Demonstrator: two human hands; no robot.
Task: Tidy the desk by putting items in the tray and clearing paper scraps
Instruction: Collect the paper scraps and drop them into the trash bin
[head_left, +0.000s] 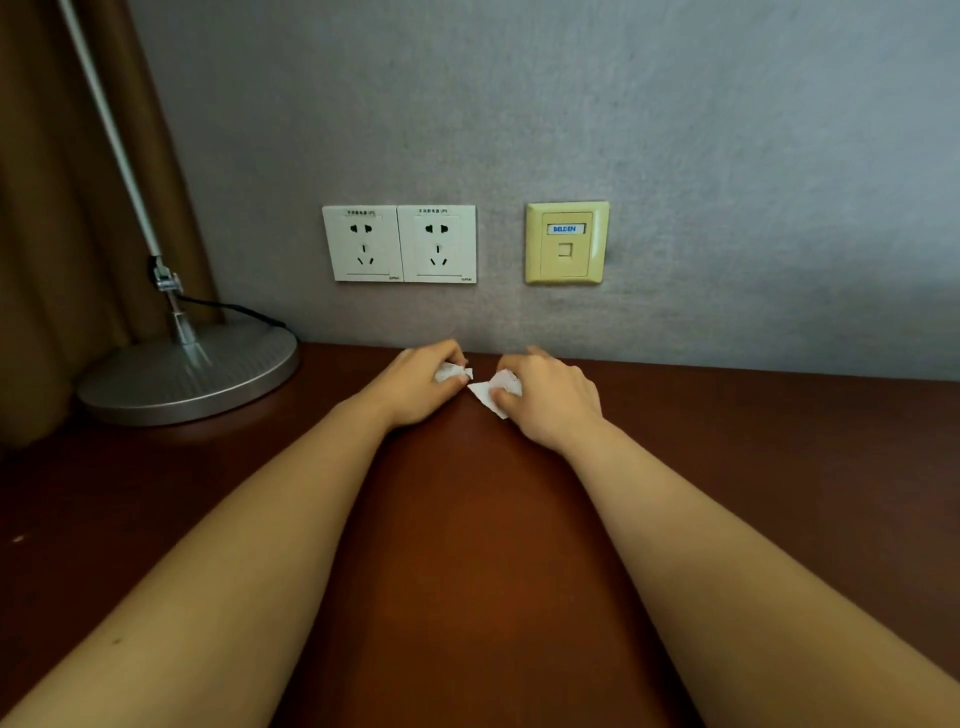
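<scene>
Paper scraps (493, 389) in both hands

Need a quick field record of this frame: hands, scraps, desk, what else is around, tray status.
left hand: closed on crumpled scrap, near the wall
right hand: fingers pressing on flat scrap; grip unclear
scraps: two white pieces, apart, side by side
desk: dark red-brown wood
lamp: round metal base on desk, far left
sockets: two white, on wall above hands
data port: yellowish plate, right of sockets
tray: not in view
</scene>
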